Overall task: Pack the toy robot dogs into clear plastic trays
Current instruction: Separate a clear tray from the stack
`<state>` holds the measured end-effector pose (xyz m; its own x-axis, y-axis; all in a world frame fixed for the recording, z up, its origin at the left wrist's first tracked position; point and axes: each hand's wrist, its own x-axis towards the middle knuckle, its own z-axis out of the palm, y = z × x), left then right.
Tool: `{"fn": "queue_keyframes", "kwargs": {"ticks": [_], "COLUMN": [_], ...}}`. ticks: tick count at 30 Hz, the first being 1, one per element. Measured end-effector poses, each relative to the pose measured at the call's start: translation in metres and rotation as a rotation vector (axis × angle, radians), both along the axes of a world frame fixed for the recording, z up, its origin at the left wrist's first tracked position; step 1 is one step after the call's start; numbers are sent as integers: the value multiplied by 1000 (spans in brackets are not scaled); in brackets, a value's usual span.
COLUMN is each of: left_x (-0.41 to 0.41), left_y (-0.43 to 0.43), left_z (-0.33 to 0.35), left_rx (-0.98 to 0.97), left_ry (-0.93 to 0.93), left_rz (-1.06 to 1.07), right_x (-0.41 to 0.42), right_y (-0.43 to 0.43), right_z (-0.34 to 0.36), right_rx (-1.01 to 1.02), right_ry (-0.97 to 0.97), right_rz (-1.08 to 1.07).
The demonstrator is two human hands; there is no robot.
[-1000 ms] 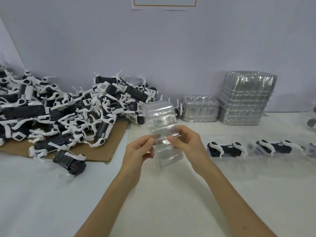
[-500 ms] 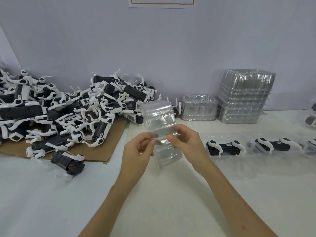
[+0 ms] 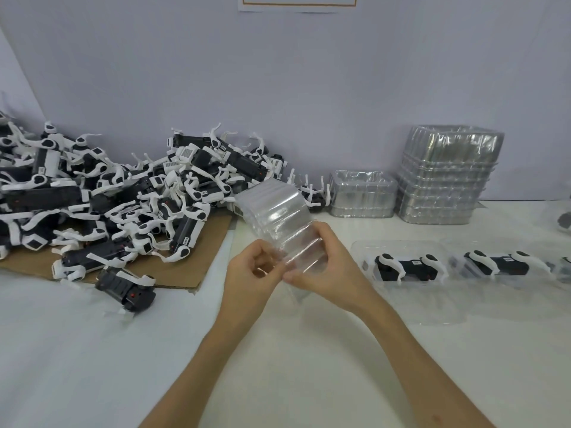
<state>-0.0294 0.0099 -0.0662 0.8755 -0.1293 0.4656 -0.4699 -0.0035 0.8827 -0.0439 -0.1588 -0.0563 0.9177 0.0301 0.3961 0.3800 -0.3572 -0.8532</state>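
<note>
A stack of nested clear plastic trays (image 3: 279,217) is held above the white table, tilted up and to the left. My left hand (image 3: 250,281) pinches its near left edge and my right hand (image 3: 327,270) grips its near right side. A big pile of black-and-white toy robot dogs (image 3: 123,193) lies on cardboard (image 3: 191,267) at the left. One loose dog (image 3: 126,288) lies at the cardboard's front edge. To the right, a dog (image 3: 408,267) and a second dog (image 3: 500,264) lie packed in clear trays.
A tall stack of clear trays (image 3: 448,174) and a short stack (image 3: 363,194) stand against the grey back wall at the right. Another clear piece with a dark part (image 3: 564,219) shows at the far right edge. White table surface (image 3: 77,350) lies in front.
The tray stack has tipped further to the left in my hands. My left fingers have curled in closer on its near edge.
</note>
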Motion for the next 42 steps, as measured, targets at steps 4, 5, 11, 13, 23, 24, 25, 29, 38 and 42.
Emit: {"fn": "queue_keyframes", "kwargs": {"ticks": [4,5,11,13,23,24,25,29,38,42], "left_x": [-1,0,-2,-4,-4,-5,-5,-5,-3,4], "left_y": [0,0,-6,-9,-13,-14,-14,-16,-9,1], "left_z": [0,1,2,2,4,3,3,4,2,0], "left_rx": [11,21,74,96,63,55,47,41,20,-110], "left_ry": [-10,-18,-46,-58,-66,-63,-63,-65,-72,12], "left_rz": [24,35,65,87,128,124,123,130,179,203], "right_x": [2,3,1,2,6,7,7,8,7,6], "right_y": [5,6,10,8,4,3,2,-1,-8,-13], "right_z": [-8,-9,-7,-7,-6,-6,-6,-5,-3,1], "right_rx": [-99,-105,-105,-119,-95,-98,-100,-107,-14,95], "right_ry": [-26,-50,-170,-176,-207,-213,-218,-242,-274,-246], "right_rz": [-41,-57,-107,-115,-166,-173,-183,-227,-302,-356]}}
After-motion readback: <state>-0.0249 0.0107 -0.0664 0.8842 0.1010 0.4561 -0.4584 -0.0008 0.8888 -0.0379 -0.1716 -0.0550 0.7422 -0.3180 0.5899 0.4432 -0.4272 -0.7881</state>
